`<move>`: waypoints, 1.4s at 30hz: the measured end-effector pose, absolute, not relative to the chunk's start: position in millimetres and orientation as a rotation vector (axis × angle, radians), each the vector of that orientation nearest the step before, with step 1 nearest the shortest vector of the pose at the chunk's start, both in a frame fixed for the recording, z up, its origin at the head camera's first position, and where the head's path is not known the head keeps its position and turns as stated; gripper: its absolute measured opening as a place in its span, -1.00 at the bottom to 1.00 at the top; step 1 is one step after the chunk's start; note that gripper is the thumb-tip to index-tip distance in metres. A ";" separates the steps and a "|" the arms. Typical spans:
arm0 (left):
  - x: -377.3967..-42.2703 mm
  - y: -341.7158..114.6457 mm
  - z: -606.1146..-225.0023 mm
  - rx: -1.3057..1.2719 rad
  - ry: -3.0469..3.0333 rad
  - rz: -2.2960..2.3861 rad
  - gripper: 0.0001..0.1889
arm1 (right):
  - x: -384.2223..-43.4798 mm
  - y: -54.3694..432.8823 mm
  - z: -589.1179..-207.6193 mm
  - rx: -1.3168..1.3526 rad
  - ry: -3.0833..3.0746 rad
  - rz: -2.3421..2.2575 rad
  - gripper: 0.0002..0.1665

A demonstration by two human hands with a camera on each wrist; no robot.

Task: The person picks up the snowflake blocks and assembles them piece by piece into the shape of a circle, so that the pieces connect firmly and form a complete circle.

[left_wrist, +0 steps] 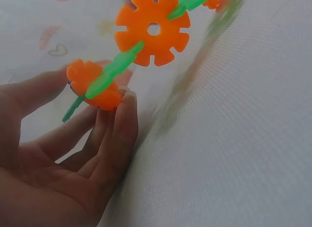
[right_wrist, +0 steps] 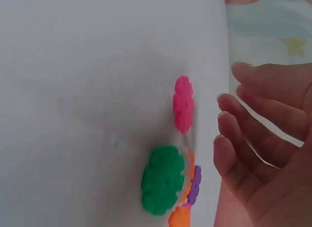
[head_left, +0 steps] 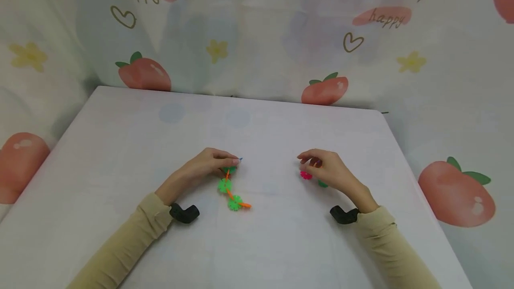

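My left hand (head_left: pixel 210 162) pinches the upper end of a chain of interlocking notched plastic discs (head_left: pixel 225 185). Green and orange discs alternate along it, set crosswise to one another, and its far end trails toward me over the table. In the left wrist view, thumb and fingertips are around an orange disc (left_wrist: pixel 109 100), with a dark teal disc (left_wrist: pixel 73 109) jutting out edge-on. My right hand (head_left: pixel 327 166) hovers with loosely bent fingers, holding nothing. Below it are loose discs: pink (right_wrist: pixel 183 105), dark green (right_wrist: pixel 163 180), orange (right_wrist: pixel 179 217) and purple (right_wrist: pixel 194 185).
A white cloth covers the table (head_left: pixel 265 244), whose back edge meets a printed curtain (head_left: pixel 257 26). Black wrist-worn pieces stick out by the left cuff (head_left: pixel 154 211) and the right cuff (head_left: pixel 377 220).
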State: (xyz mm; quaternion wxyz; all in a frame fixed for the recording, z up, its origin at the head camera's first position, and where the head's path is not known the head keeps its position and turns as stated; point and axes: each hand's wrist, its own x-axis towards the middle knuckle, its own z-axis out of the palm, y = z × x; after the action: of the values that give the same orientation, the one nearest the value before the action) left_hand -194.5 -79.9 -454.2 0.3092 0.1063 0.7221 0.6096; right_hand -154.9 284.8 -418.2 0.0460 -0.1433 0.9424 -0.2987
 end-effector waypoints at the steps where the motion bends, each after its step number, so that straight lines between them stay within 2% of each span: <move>1: -194.7 -80.3 -454.2 0.279 1.911 1.610 -0.56 | -153.4 288.4 -418.6 -0.437 2.878 -0.890 -0.71; 11: -195.2 -81.3 -455.3 0.269 1.886 1.614 -0.59 | -145.2 306.9 -427.0 -0.464 2.895 -0.762 -0.67; 15: -196.6 -83.5 -454.1 0.274 1.876 1.612 -0.56 | -147.5 303.8 -428.8 -0.491 2.914 -0.758 -0.71; 27: -198.6 -87.2 -456.0 0.283 1.842 1.585 -0.52 | -156.3 282.0 -434.0 -0.567 2.883 -0.836 -0.66; 42: -198.0 -86.7 -454.5 0.305 1.810 1.615 -0.57 | -170.7 241.6 -433.0 -0.678 2.811 -0.914 -0.74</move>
State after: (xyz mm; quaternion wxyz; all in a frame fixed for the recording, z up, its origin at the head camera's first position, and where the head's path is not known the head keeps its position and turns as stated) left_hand -198.0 -86.7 -454.5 0.3411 0.1173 0.6959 0.6209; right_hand -170.7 241.6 -433.0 0.0542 -0.2233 0.9255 -0.3010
